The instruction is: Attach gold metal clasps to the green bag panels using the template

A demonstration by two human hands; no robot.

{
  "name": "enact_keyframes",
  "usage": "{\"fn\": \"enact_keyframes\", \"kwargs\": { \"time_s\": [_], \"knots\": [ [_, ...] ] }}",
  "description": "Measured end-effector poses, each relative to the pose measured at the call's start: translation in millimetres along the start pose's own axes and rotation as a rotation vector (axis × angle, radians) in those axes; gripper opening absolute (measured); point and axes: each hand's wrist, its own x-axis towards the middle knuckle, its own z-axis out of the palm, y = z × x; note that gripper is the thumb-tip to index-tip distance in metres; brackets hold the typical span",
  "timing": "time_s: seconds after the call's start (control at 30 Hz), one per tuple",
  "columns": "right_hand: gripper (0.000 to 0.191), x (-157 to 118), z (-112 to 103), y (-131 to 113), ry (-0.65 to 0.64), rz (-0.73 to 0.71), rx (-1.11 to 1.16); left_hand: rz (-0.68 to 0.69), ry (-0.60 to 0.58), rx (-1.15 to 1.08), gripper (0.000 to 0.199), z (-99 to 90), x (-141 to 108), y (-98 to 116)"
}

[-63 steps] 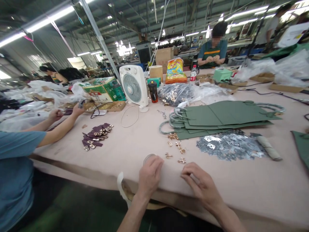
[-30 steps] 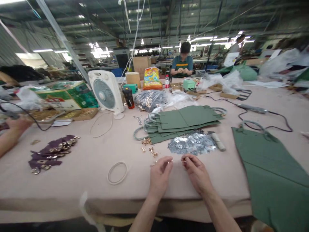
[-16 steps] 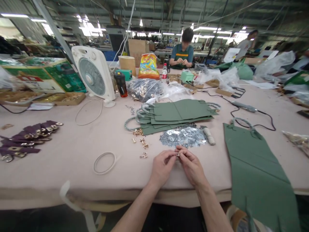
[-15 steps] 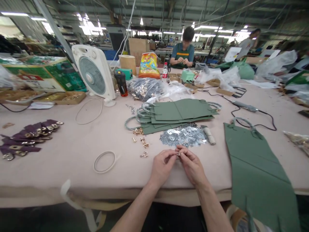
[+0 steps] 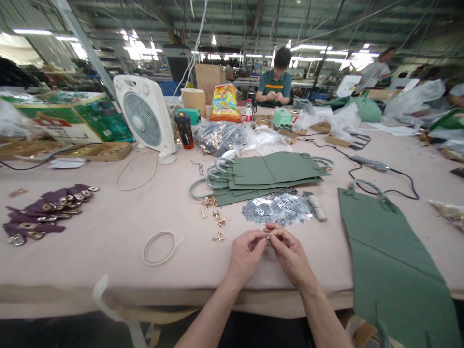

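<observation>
My left hand (image 5: 247,256) and my right hand (image 5: 290,253) meet above the near part of the table, fingertips pinched together. Between them is a tiny shiny metal piece (image 5: 268,237), mostly covered by the fingers, so its kind does not show. Just beyond the hands lies a heap of flat silver metal plates (image 5: 277,207). Several small gold-coloured metal fittings (image 5: 219,220) are scattered left of my left hand. Behind the heap is a stack of green bag panels (image 5: 275,170) with rope handles. Another green panel (image 5: 391,246) hangs over the table's front edge at right.
A roll of tape (image 5: 158,248) and purple straps with metal fittings (image 5: 47,210) lie at left. A white fan (image 5: 143,116) and a dark tumbler (image 5: 185,130) stand behind. A corded tool (image 5: 369,163) rests at right. Across the table sits a co-worker (image 5: 274,84).
Both hands stay pinched together around the small piece, with only slight finger movement. The whole view has shifted a little, so things appear slightly lower and mostly farther right.
</observation>
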Motion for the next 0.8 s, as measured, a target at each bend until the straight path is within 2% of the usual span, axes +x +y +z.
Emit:
{"fn": "enact_keyframes", "kwargs": {
  "time_s": [0.37, 0.6, 0.7, 0.8],
  "knots": [
    [0.022, 0, 1, -1, 0.006, 0.026, 0.009, -0.036, -0.001, -0.026, 0.016, -2.9, 0, -5],
    [0.021, 1, 3, -5, 0.006, -0.010, -0.055, -0.067, -0.011, -0.097, 0.017, -6.5, 1, -8],
    [0.020, 3, 2, -7, -0.026, 0.033, 0.003, -0.053, 0.003, -0.116, 0.015, -7.1, 0, -8],
    [0.025, 7, 0, -11, -0.081, 0.152, 0.176, -0.014, -0.010, -0.118, 0.014, -7.0, -1, -5]
  ]
}}
